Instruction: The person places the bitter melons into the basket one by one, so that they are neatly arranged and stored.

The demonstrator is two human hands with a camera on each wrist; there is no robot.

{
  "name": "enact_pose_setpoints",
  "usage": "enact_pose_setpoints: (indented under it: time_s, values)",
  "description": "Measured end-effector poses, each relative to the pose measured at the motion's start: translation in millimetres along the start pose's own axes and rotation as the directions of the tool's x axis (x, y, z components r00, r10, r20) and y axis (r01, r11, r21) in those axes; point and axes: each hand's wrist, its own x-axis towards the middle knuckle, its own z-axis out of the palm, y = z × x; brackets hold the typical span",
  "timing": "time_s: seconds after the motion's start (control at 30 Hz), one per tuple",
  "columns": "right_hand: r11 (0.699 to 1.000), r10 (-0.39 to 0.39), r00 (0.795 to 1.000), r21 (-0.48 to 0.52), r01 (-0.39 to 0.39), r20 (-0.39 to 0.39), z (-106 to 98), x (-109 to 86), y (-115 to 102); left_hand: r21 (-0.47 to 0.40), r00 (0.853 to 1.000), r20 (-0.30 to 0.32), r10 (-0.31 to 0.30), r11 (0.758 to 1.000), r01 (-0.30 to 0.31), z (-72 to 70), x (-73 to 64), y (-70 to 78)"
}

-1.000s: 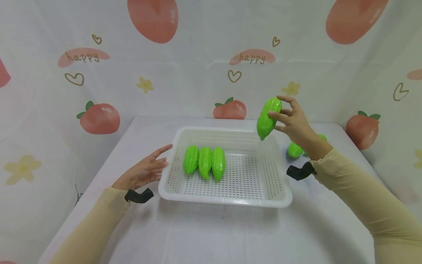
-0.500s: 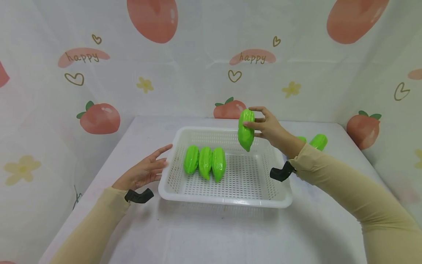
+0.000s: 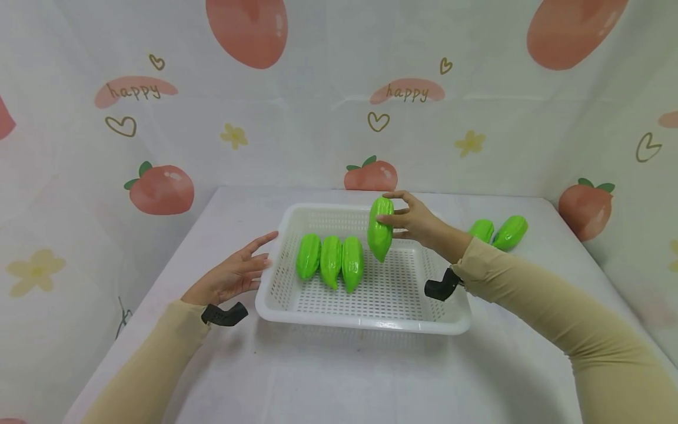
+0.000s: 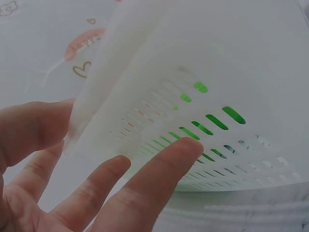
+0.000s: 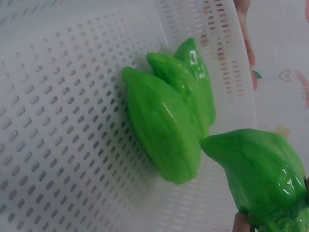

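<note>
In the head view my right hand (image 3: 421, 225) pinches a shiny, ridged green gourd (image 3: 379, 232) between thumb and fingers. It hangs upright, pointed end down, over the middle of the white plastic basket (image 3: 365, 323). Three similar gourds (image 3: 331, 262) lie side by side in the basket's left half. The right wrist view shows the held gourd (image 5: 263, 179) close by, above the row of gourds (image 5: 164, 125). My left hand (image 3: 233, 274) rests against the basket's left side, fingers extended; in the left wrist view its fingertips (image 4: 190, 147) are at the slotted outer wall.
Two more green gourds (image 3: 510, 232) lie on the white-covered table (image 3: 328, 377) behind the right forearm, right of the basket. A white cloth backdrop (image 3: 318, 76) with peach prints stands behind and beside the table. Black wrist mounts (image 3: 225, 314) sit on both wrists.
My right hand has carried the gourd leftward and down, from above the basket's back right corner to over its middle. The left hand and the basket have stayed put.
</note>
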Motion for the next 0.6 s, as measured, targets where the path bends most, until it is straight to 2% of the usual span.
enact_pose_setpoints:
  time_s: [0.27, 0.6]
  values:
    - [0.996, 0.079, 0.993, -0.036, -0.077, 0.085, 5.1, 7.7, 7.3, 0.016, 1.000, -0.003, 0.005, 1.000, -0.005, 0.0, 0.0, 0.2]
    - [0.985, 0.168, 0.970, -0.060, -0.159, 0.178, 11.3, 18.4, 19.9, 0.005, 1.000, -0.007, -0.004, 1.000, 0.004, 0.9, 0.0, 1.0]
